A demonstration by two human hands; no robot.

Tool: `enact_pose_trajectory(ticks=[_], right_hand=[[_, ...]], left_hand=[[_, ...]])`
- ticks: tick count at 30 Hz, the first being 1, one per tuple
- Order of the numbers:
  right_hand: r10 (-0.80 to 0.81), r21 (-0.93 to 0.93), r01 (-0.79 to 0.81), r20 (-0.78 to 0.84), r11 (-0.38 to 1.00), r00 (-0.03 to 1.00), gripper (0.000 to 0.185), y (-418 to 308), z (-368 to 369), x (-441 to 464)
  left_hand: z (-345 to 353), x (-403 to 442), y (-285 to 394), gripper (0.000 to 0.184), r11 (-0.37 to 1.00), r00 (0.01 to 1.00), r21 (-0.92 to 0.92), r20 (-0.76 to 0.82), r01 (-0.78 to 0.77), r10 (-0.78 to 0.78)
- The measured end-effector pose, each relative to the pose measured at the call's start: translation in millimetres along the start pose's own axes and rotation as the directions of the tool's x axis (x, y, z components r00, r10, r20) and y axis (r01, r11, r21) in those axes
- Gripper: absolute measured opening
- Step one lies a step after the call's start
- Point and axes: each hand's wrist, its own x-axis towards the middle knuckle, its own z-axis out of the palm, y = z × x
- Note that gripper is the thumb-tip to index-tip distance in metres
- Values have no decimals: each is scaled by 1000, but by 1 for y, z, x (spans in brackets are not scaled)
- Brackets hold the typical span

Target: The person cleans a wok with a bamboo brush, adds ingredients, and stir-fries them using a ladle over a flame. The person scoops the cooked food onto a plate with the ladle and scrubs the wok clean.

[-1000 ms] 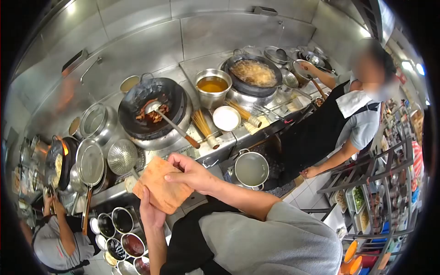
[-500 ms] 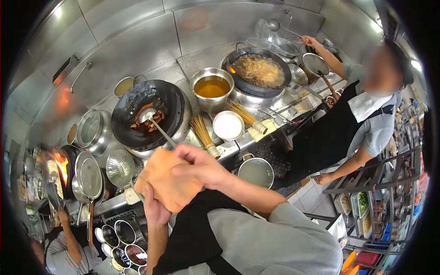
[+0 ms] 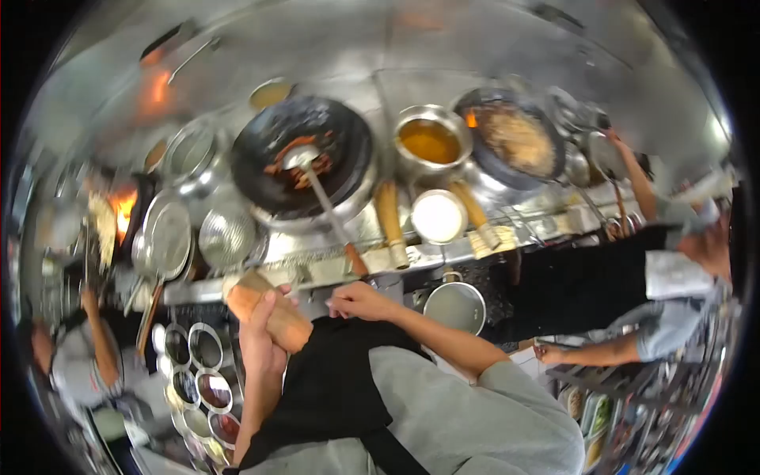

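Observation:
My left hand (image 3: 261, 336) is wrapped round a folded orange-brown cloth (image 3: 273, 313), held low in front of the stove edge. My right hand (image 3: 360, 302) is apart from the cloth, to its right by my black apron, its fingers curled in with nothing visible in them. Beyond my hands a black wok (image 3: 261, 178) holds dark red-brown pieces of food and a metal ladle (image 3: 318, 186). The ladle's wooden handle end points down toward my right hand.
A pot of amber liquid (image 3: 428, 141), a white-filled bowl (image 3: 438, 216) and bamboo brushes (image 3: 389, 218) stand right of the wok. A second wok (image 3: 518, 142) holds frying food. Strainers (image 3: 228, 236) lie left. Co-workers (image 3: 594, 293) stand on both sides; flame (image 3: 123, 210) shows at far left.
My right hand has let go of the cloth and moved right. The cloth is now folded in my left hand. The view has turned, and the right co-worker's ladle arm has come lower.

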Motion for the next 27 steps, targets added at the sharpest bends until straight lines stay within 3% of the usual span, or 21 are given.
enact_pose_trajectory(ticks=[1, 3, 5, 7, 9, 11, 12, 14, 15, 17, 20, 21, 23, 24, 25, 26, 27], right_hand=[[-11, -182, 20, 51, 983, 999, 28, 37, 14, 3], [-271, -508, 314, 158, 802, 949, 20, 137, 30, 8], [-63, -612, 81, 51, 787, 997, 18, 236, 31, 3], [126, -782, -194, -148, 592, 981, 25, 328, 21, 12], [19, -808, -340, -378, 481, 926, 26, 348, -1, 8], [38, -843, -401, -416, 360, 908, 29, 395, -15, 13], [39, -843, -394, -409, 367, 912, 29, 391, -18, 14], [296, -840, -404, -308, 361, 904, 33, 369, -33, 23], [296, -843, -402, -306, 358, 905, 33, 369, -35, 30], [455, -773, -482, -283, 413, 844, 40, 376, -36, 37], [541, -795, -496, -261, 350, 800, 47, 338, -31, 37], [539, -795, -502, -272, 341, 797, 47, 321, -24, 33], [290, -834, -393, -294, 388, 911, 48, 287, -6, 14], [356, -740, -451, -300, 500, 885, 56, 308, -1, 20], [365, -747, -447, -289, 493, 885, 56, 299, -2, 21], [429, -596, -420, -136, 684, 893, 56, 280, -2, 24], [372, -411, -358, -49, 839, 927, 55, 243, 4, 20]], left_hand=[[-5, -6, 4, 48, 1000, 998, -1, -66, -10, 10], [-10, -20, 10, 47, 998, 997, 11, -53, 65, -65], [-4, -43, 20, 46, 998, 988, 27, -151, 48, -44], [-8, -60, 25, 48, 993, 988, 66, -123, 102, -93], [8, -62, 31, 50, 990, 985, 109, -155, 93, -75], [26, -55, 29, 54, 975, 992, 197, -96, 102, -85], [32, -50, 23, 57, 970, 994, 222, -75, 97, -82], [42, -46, 20, 61, 965, 986, 206, 0, 163, -167], [40, -45, 17, 61, 962, 979, 199, 35, 188, -199], [35, -43, 14, 62, 957, 977, 220, 56, 189, -206], [21, -41, 11, 62, 951, 975, 252, 85, 177, -204], [15, -40, 10, 60, 951, 977, 259, 80, 171, -198], [6, -34, 16, 57, 966, 974, 154, 65, 207, -219], [-1, -31, 19, 55, 968, 968, 53, 38, 245, -247], [-17, -20, 12, 47, 974, 974, 45, 29, 222, -224], [-32, -10, 7, 45, 965, 965, 14, -24, 260, -260], [-48, 1, 0, 43, 956, 953, -19, -78, 293, -294]])
